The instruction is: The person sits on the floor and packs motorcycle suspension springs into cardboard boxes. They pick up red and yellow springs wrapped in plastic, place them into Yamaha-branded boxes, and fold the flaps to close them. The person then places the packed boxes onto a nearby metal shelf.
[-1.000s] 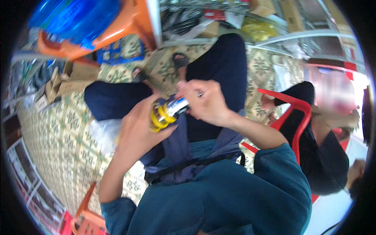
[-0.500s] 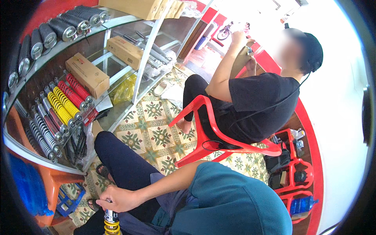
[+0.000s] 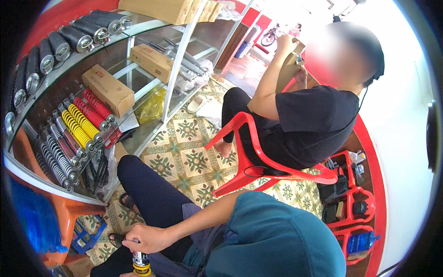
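Fingers of the right hand [image 3: 150, 238] curl around a yellow-coiled shock absorber [image 3: 140, 265]; left hand barely visible.

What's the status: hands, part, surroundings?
One hand grips the yellow-spring shock absorber at its top; other hand barely in frame, grip unclear. Seated person on red chair ahead, apart.

Open tiled floor [image 3: 196, 161] ahead; glass shelving [image 3: 138, 27] crowds the left, red chair [image 3: 258, 171] blocks the right.

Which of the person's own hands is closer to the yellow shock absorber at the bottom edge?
Right. The right hand grips the top of the yellow shock absorber; the left hand barely shows at the frame's bottom edge beside it.
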A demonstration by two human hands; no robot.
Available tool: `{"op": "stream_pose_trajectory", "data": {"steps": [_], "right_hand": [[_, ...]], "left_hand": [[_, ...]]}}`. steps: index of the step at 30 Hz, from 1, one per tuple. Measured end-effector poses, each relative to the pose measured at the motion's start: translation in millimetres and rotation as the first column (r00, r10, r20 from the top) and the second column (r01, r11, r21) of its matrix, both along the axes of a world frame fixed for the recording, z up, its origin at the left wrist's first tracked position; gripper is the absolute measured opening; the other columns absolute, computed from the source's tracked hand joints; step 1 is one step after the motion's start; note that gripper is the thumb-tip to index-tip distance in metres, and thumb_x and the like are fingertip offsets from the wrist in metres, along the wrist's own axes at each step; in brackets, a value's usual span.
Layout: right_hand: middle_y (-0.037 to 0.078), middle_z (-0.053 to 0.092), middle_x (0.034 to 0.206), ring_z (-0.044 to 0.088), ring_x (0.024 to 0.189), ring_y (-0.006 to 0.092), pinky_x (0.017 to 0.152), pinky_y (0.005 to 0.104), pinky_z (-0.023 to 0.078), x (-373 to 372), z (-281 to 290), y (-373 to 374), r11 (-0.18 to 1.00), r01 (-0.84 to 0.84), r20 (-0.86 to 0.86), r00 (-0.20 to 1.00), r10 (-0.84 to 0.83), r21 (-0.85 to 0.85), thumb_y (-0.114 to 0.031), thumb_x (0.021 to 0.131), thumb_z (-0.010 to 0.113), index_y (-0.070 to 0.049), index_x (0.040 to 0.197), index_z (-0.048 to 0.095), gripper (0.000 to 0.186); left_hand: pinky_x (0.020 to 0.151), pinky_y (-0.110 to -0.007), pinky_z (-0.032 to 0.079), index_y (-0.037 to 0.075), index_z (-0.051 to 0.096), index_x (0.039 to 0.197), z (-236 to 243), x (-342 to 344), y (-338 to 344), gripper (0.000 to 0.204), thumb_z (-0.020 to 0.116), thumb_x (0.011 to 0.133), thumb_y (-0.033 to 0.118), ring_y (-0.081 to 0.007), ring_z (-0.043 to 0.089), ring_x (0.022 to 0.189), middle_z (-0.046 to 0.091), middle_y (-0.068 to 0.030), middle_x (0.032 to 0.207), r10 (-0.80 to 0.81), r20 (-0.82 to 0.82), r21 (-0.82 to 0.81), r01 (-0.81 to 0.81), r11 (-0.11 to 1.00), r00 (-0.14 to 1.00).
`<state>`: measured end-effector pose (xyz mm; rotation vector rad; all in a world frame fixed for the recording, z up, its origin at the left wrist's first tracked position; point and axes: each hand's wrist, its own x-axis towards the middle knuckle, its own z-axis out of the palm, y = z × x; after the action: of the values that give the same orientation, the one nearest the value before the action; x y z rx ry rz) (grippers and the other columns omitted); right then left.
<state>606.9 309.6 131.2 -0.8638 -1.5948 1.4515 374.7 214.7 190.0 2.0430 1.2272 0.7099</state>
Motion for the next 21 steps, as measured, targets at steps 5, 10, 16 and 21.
{"op": "stream_pose_trajectory", "data": {"steps": [5, 10, 16, 21], "right_hand": [[0.015, 0.068, 0.065, 0.066, 0.06, 0.0212, 0.061, 0.0378, 0.051, -3, -3, -8, 0.998, 0.03, 0.03, 0.999, -0.028, -0.052, -0.021, 0.105, 0.056, 0.004, 0.072, 0.066, 0.043], [0.018, 0.069, 0.07, 0.068, 0.062, 0.0248, 0.063, 0.0387, 0.052, -1, -5, -17, 0.985, 0.008, 0.009, 1.0, -0.006, -0.175, -0.02, 0.103, 0.058, 0.004, 0.076, 0.066, 0.037], [0.016, 0.068, 0.072, 0.064, 0.063, 0.0202, 0.059, 0.0399, 0.051, 2, -19, -23, 0.994, 0.01, 0.108, 0.994, 0.002, -0.111, -0.022, 0.105, 0.058, 0.002, 0.08, 0.066, 0.036], [0.015, 0.077, 0.084, 0.074, 0.082, 0.0184, 0.077, 0.0357, 0.058, 7, -5, -16, 0.998, 0.03, 0.192, 0.981, -0.02, -0.046, -0.012, 0.1, 0.062, 0.001, 0.088, 0.075, 0.022]], "left_hand": [[0.092, -0.047, 0.049, 0.0, 0.06, 0.11, 12, 19, 7, 0.015, 0.059, 0.101, 0.012, -0.0376, 0.059, 0.101, 0.06, -0.02, 0.108, -0.032, 0.036, -0.072, 0.035, 0.997, 0.999], [0.085, -0.045, 0.046, 0.003, 0.052, 0.107, 19, 54, 27, 0.005, 0.051, 0.107, 0.007, -0.035, 0.051, 0.089, 0.051, -0.0171, 0.098, -0.106, 0.031, 0.021, 0.105, 0.994, 0.994], [0.1, -0.052, 0.043, 0.006, 0.052, 0.125, 23, 64, 37, 0.044, 0.07, 0.094, 0.031, -0.037, 0.054, 0.111, 0.056, -0.0158, 0.124, 0.114, -0.074, 0.184, -0.099, 0.978, 0.991], [0.093, -0.049, 0.052, -0.002, 0.052, 0.134, 10, 19, -17, 0.082, 0.088, 0.073, 0.04, -0.0402, 0.065, 0.108, 0.065, -0.0232, 0.117, 0.171, -0.413, -0.069, -0.218, 0.974, 0.895]]}}
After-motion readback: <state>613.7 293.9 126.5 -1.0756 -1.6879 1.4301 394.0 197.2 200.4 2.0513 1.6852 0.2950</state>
